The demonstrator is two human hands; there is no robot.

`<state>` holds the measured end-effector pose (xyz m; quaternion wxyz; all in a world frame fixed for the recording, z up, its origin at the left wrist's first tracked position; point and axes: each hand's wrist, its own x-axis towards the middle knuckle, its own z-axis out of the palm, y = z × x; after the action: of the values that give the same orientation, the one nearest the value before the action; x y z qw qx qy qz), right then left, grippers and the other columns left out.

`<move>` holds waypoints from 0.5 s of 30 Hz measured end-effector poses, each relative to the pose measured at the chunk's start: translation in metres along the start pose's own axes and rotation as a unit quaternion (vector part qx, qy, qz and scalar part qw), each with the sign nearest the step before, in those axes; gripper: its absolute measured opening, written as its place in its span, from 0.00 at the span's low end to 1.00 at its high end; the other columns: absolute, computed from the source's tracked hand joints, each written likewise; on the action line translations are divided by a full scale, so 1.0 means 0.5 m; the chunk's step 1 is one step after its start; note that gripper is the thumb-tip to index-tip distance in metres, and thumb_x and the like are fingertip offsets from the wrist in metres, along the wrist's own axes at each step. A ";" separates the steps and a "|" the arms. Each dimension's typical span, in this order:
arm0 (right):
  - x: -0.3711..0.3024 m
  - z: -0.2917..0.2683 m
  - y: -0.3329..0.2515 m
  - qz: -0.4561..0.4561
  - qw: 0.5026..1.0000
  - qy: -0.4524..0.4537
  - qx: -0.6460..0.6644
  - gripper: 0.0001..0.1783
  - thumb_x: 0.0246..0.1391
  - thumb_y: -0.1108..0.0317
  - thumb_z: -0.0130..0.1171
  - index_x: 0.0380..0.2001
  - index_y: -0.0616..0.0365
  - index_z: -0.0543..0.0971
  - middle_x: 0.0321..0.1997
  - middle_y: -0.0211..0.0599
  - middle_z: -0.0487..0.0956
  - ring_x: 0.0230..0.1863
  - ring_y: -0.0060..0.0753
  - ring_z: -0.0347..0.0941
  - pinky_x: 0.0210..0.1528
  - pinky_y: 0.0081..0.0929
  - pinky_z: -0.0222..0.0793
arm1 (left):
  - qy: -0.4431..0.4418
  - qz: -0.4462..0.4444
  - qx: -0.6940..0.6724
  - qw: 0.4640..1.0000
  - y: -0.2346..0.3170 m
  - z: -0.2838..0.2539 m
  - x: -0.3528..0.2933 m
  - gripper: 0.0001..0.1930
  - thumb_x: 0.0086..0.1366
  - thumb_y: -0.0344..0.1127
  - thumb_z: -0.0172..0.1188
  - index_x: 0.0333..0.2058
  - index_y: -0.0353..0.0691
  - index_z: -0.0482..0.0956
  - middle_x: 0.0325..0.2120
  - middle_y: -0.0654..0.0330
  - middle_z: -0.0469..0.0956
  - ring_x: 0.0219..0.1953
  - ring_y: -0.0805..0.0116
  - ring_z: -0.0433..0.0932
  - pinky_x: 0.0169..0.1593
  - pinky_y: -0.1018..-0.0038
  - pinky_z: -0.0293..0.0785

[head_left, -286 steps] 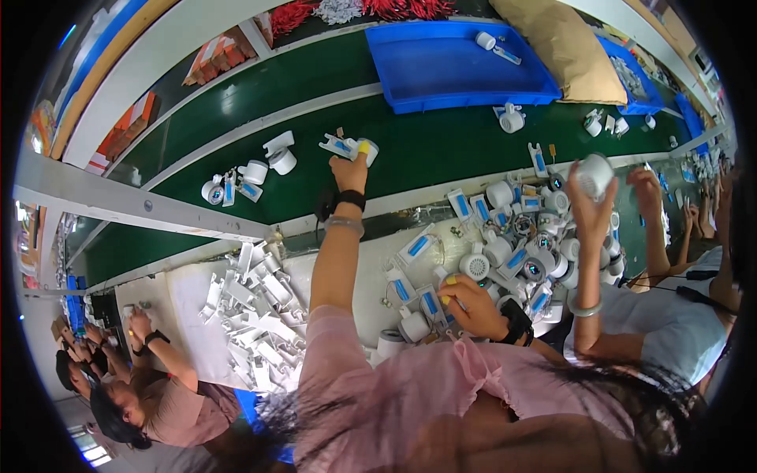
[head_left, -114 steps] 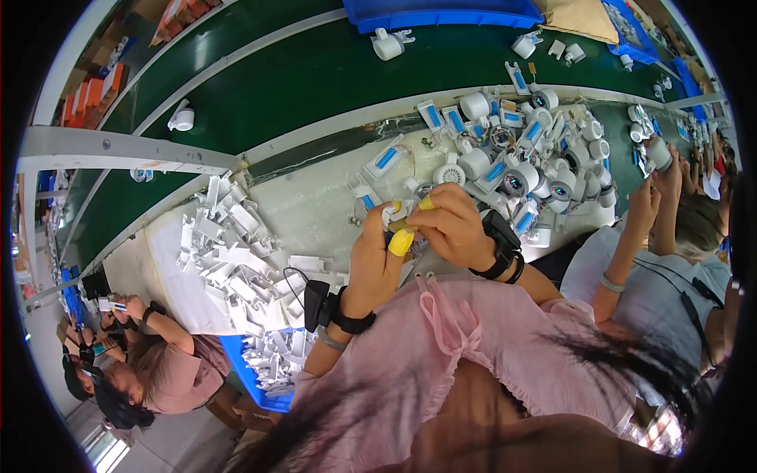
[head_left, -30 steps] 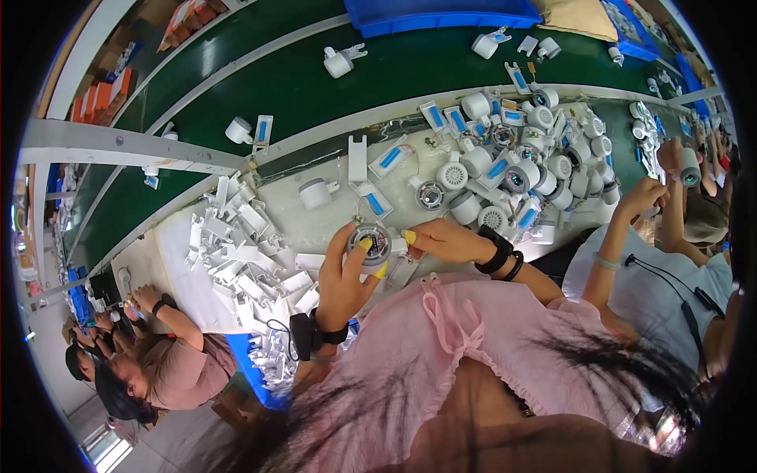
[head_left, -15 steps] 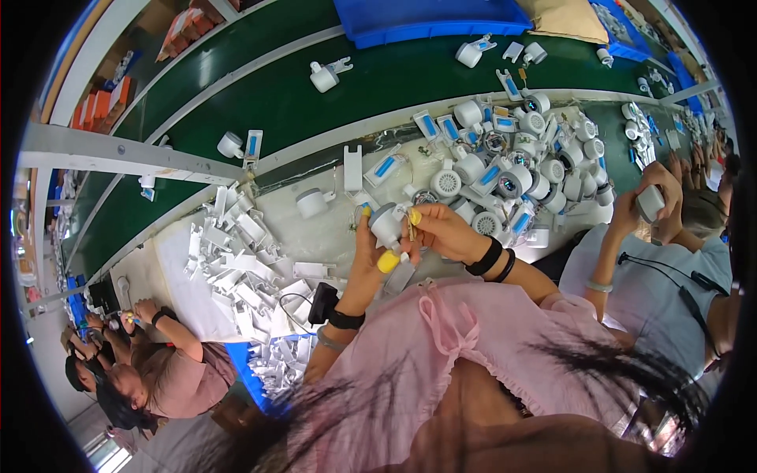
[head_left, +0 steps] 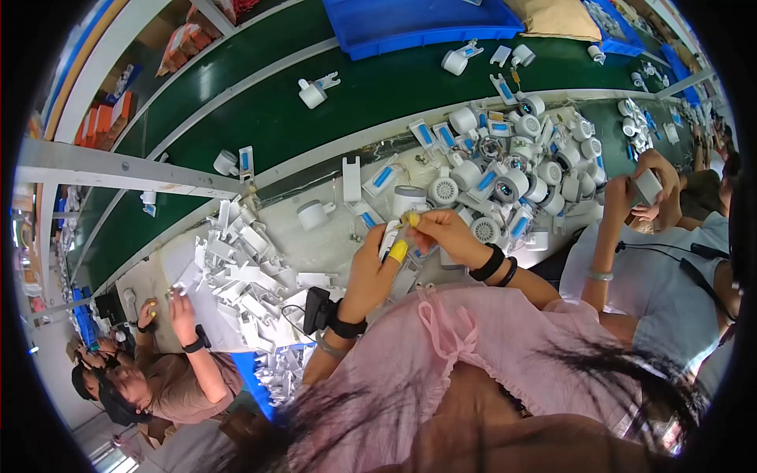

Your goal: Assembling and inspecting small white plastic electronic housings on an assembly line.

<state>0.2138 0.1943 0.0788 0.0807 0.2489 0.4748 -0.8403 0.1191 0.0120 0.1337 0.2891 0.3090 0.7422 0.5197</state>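
My left hand (head_left: 369, 272), with a yellow finger cot on the thumb, grips a slim white handle piece (head_left: 389, 239) with a blue strip. Close against it, my right hand (head_left: 451, 236) is closed in a pinch, a yellow cot on its fingertip. What sits in that pinch is too small to make out, perhaps thin wires. A white round fan head (head_left: 409, 199) is just beyond my fingers. Past it lie a white handle shell with a blue strip (head_left: 382, 178) and a flat white cover (head_left: 352, 180).
Fan heads and handles form a big pile (head_left: 512, 169) to the right. White covers are heaped (head_left: 240, 272) on the left, above a blue bin (head_left: 252, 378). A green conveyor (head_left: 236, 102) carries scattered units and a blue tray (head_left: 426, 35). Co-workers sit on both sides.
The fan head that was in my left hand now lies beyond my fingers, and that hand holds the white handle piece. The left co-worker's hand has lifted.
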 end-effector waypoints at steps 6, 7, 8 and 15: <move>-0.016 0.032 -0.061 -0.298 0.910 -0.014 -0.286 0.15 0.64 0.65 0.51 0.45 0.65 0.76 0.49 0.33 0.74 0.45 0.24 0.71 0.48 0.22 0.67 | -0.112 -0.087 -0.154 0.978 0.039 -0.036 0.022 0.16 0.65 0.33 0.56 0.50 0.34 0.71 0.37 0.60 0.77 0.38 0.72 0.75 0.42 0.75 0.71; -0.016 0.027 -0.057 -0.225 0.948 -0.088 -0.206 0.15 0.64 0.64 0.50 0.45 0.65 0.76 0.49 0.34 0.75 0.46 0.24 0.71 0.49 0.22 0.67 | -0.133 -0.084 -0.159 0.975 0.049 -0.042 0.025 0.16 0.65 0.33 0.56 0.49 0.34 0.71 0.37 0.61 0.77 0.37 0.73 0.74 0.42 0.76 0.71; -0.016 0.024 -0.058 -0.148 0.968 -0.161 -0.122 0.16 0.65 0.63 0.50 0.46 0.65 0.76 0.49 0.35 0.76 0.47 0.25 0.71 0.49 0.23 0.67 | -0.153 -0.082 -0.164 0.971 0.059 -0.050 0.027 0.15 0.65 0.33 0.56 0.49 0.35 0.71 0.37 0.61 0.76 0.36 0.75 0.74 0.41 0.77 0.71; -0.048 0.025 -0.107 -0.089 0.931 -0.346 -0.079 0.15 0.64 0.64 0.51 0.39 0.67 0.79 0.33 0.37 0.82 0.44 0.28 0.77 0.54 0.26 0.68 | -0.189 -0.066 -0.184 0.962 0.097 -0.117 -0.001 0.12 0.65 0.30 0.55 0.46 0.34 0.73 0.33 0.63 0.76 0.32 0.77 0.73 0.32 0.81 0.70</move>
<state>0.2103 0.2101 0.1368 0.1848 -0.1080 0.5025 -0.8377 0.0834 -0.0097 0.1971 0.5096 0.2927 0.5845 0.5594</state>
